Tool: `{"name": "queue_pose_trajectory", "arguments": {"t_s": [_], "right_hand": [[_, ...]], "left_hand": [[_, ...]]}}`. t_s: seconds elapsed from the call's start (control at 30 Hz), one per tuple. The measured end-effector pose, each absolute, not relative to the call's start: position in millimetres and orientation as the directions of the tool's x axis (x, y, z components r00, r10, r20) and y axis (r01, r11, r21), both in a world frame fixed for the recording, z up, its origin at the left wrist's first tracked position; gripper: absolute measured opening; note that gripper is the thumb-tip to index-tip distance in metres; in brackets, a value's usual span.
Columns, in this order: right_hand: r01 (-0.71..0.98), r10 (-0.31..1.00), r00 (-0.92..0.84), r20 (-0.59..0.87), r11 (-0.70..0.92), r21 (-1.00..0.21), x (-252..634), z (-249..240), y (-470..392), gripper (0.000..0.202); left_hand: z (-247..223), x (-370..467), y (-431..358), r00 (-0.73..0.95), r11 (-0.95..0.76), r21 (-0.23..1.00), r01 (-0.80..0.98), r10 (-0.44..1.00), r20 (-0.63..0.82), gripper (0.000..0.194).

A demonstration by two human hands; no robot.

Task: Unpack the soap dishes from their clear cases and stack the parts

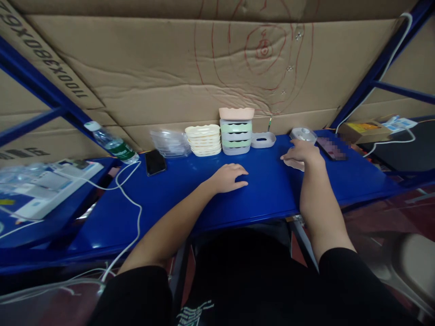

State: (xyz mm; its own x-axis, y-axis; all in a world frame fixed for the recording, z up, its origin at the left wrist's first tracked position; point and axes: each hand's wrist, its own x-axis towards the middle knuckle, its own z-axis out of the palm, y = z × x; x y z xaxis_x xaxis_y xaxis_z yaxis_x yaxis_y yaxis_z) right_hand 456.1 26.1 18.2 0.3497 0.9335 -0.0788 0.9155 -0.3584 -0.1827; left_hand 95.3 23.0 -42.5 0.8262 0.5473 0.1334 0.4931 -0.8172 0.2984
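Observation:
My left hand [229, 178] is over the front middle of the blue table [258, 199], thumb and fingers apart, with nothing in it. My right hand [304, 153] reaches over the right side, its thumb and fingers spread. Partly under that hand is a pale pink wavy-edged piece [295, 165]; I cannot tell whether they touch. Just beyond the fingers is a round clear container [305, 134]. A grey oval dish [263, 141] with a hole stands beside a stack of green, grey and peach wavy-edged dishes [236, 136]. Left of these is a stack of cream wavy-edged trays [204, 141].
Stacked clear plastic pieces [171, 144], a black phone [155, 164] and a water bottle [113, 144] are at the left. A white cable [140, 213] crosses the left edge. Another phone [331, 148] lies at the right. Cardboard [152, 68] walls the back.

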Motion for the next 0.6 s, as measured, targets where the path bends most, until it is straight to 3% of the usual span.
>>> {"name": "queue_pose_trajectory", "arguments": {"t_s": [0.1, 0.17, 0.3, 0.4, 0.5, 0.6], "right_hand": [[0.97, 0.973, 0.2, -0.113, -0.213, -0.117, 438.4, 20.7, 23.4, 0.1], [0.991, 0.992, 0.069, -0.108, -0.081, -0.107, 416.7, 19.7, 20.3, 0.094], [0.947, 0.978, -0.206, -0.004, 0.199, -0.252, 369.1, 12.1, 13.6, 0.091], [0.871, 0.937, -0.342, 0.072, 0.345, -0.35, 354.7, 9.3, 13.2, 0.084], [0.866, 0.959, -0.25, 0.137, 0.285, -0.41, 377.4, 13.5, 18.6, 0.056], [0.876, 0.954, 0.179, 0.241, -0.043, -0.48, 436.3, 17.7, 25.4, 0.037]], "left_hand": [[-42.1, 95.5, 23.8, 0.814, -0.802, 0.297, 0.518, 0.569, 0.119, 0.052], [-43.2, 95.9, 24.3, 0.792, -0.78, 0.309, 0.545, 0.599, 0.114, 0.068], [-53.1, 99.6, 24.9, 0.715, -0.714, 0.354, 0.604, 0.682, 0.155, 0.113], [-63.4, 105.0, 23.7, 0.687, -0.701, 0.394, 0.594, 0.697, 0.206, 0.13], [-67.4, 109.4, 21.2, 0.678, -0.696, 0.412, 0.588, 0.702, 0.218, 0.134], [-64.2, 110.0, 19.8, 0.667, -0.685, 0.398, 0.61, 0.715, 0.209, 0.118]]}}
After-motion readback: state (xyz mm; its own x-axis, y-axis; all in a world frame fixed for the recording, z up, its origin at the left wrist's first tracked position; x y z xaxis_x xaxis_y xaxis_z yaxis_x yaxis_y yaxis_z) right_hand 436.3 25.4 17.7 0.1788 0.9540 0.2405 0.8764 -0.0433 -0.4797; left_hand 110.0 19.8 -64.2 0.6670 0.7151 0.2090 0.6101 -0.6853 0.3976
